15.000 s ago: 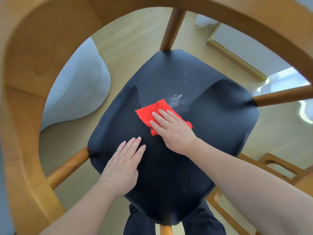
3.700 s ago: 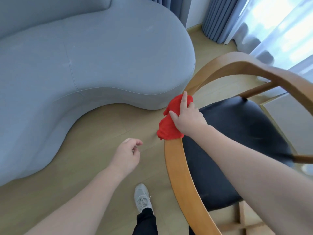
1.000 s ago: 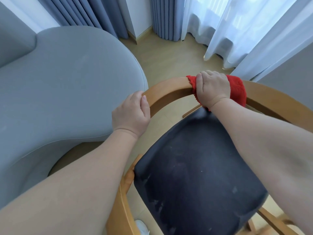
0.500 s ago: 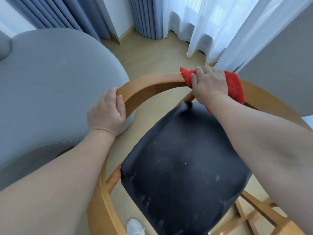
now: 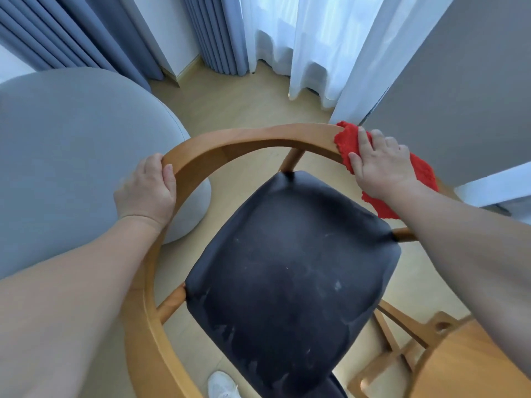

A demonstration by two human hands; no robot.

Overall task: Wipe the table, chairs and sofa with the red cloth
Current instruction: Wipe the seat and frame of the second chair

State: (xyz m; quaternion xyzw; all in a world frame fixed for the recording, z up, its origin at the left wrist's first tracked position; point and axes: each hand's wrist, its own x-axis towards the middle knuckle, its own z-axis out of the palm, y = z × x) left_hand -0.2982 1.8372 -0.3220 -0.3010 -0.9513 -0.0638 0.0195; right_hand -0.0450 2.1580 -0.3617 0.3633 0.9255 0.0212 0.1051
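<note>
wiping looks part done to me: right hand point(image 5: 383, 168) clamps the red cloth point(image 5: 346, 140) over the back rail point(image 5: 253, 139), at its right end; left hand point(image 5: 146, 191) grips the rail's left side, hands well apart. seat point(image 5: 287, 268) shows pale smears. sofa point(image 5: 71, 156) sits beside it, wiped or not i cannot tell. table point(image 5: 471, 366), if that corner is it, is cut off.

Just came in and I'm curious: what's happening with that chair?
A person is wiping a wooden chair. The right hand holds the red cloth draped over the right side of the curved back rail. The left hand grips the rail's left side, apparently steadying it. The black seat shows pale streaks. The grey sofa sits beside the chair, with neither hand on it.
</note>
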